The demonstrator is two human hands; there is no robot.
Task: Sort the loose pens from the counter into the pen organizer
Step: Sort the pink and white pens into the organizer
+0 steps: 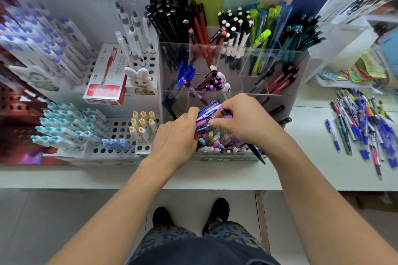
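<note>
White desk (237,176) runs across a stationery shop, grey tile floor below, person's dark shoes at 6 o'clock. Clear acrylic pen organizer (299,75) sits mid-desk w/ tiered compartments: black, red, white-capped, green and teal pens at 12, blue and purple ones in the middle row. Perforated white pen racks at 9 o'clock w/ a red-and-white pen box (105,77) lying on them. Loose pens (364,127), mostly blue, lie in a heap on the desk at 3 o'clock, well apart from the organizer. Both hands meet over the organizer's front row. Left hand (174,137) has its grip curled round a bundle of blue and purple pens (206,118). Right hand (243,118) pinches a black pen w/ a pink flower clip (226,113), fingers closed on it, touching the bundle. Bundle's lower ends hidden behind the hands; count can't be told. Shelf at upper right blurred.
</note>
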